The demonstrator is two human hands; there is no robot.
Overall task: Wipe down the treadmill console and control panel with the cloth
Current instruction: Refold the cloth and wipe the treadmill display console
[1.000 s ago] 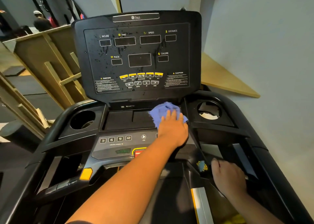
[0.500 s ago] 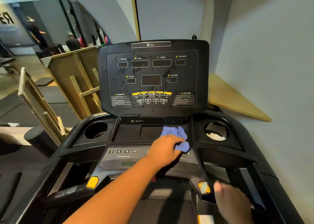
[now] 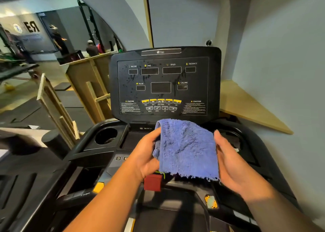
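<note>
**Blue cloth held up between both hands, clear of the treadmill console**

The blue microfibre cloth (image 3: 188, 149) hangs in the air in front of the treadmill, below the upright display console (image 3: 165, 84) and above the lower control panel (image 3: 121, 158), touching neither. The left hand (image 3: 147, 158) holds the cloth's left edge, its grip curled round the folded fabric, thumb on the near side. The right hand (image 3: 233, 163) holds the right edge; its grip is closed on the fabric with the thumb (image 3: 218, 138) up along the cloth's side, the fingers hidden behind it. The cloth's frayed lower hem hangs loose above the red stop button (image 3: 152, 182).

The console's black face carries dark droplets and streaks around the INCLINE, TIME, SPEED and PULSE windows. A row of yellow buttons (image 3: 161, 101) runs along its lower part. A round cup holder (image 3: 106, 136) sits at the console tray's left corner; the one at the right corner is mostly hidden behind the right hand. Wooden frames (image 3: 91, 91) stand left of the treadmill.
</note>
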